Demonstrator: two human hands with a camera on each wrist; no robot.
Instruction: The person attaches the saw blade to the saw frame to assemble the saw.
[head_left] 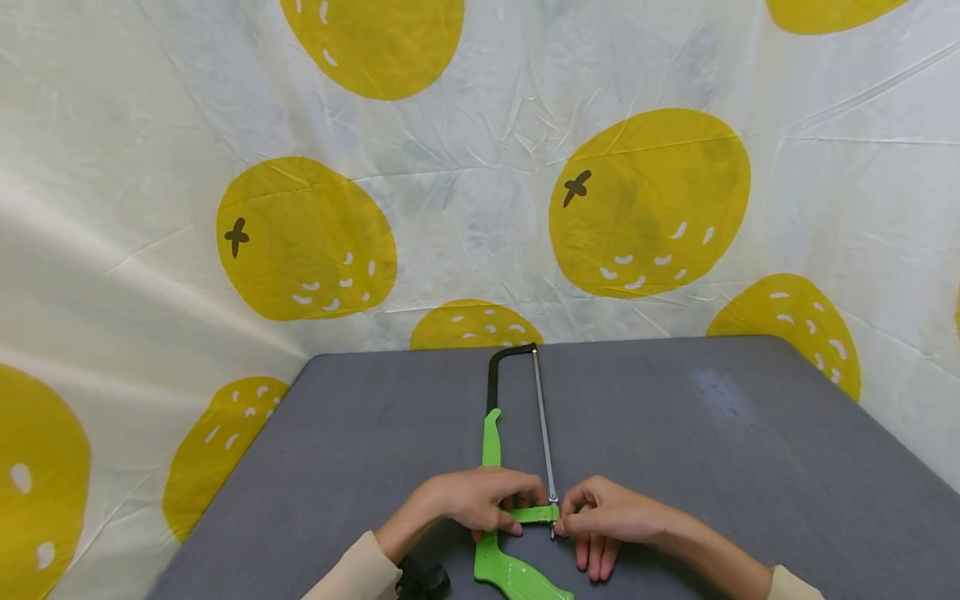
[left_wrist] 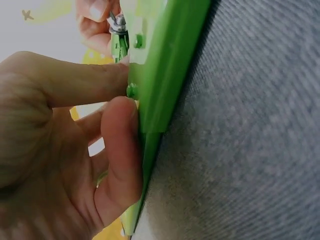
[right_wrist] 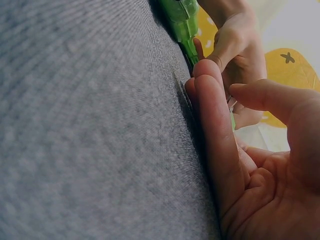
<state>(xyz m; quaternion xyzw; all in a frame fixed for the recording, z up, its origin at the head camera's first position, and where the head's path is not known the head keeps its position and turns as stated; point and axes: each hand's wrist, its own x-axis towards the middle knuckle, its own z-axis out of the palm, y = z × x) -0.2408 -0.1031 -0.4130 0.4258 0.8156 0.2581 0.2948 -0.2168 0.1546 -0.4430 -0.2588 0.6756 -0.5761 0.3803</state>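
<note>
Fingers (head_left: 527,483) of our left hand (head_left: 480,495) gripping a green-and-black hacksaw (head_left: 491,440), thin silver blade (head_left: 543,417), our right hand (head_left: 611,512) pinching its metal end fitting (head_left: 553,531), both forearms (head_left: 705,542) slanting inward.

A green-handled hacksaw (head_left: 492,446) lies flat on grey table (head_left: 675,433), blade (head_left: 543,417) rightward.

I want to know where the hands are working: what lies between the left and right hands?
In the head view, the green crosspiece of the hacksaw and the near end of its blade lie between the left hand and right hand.
</note>
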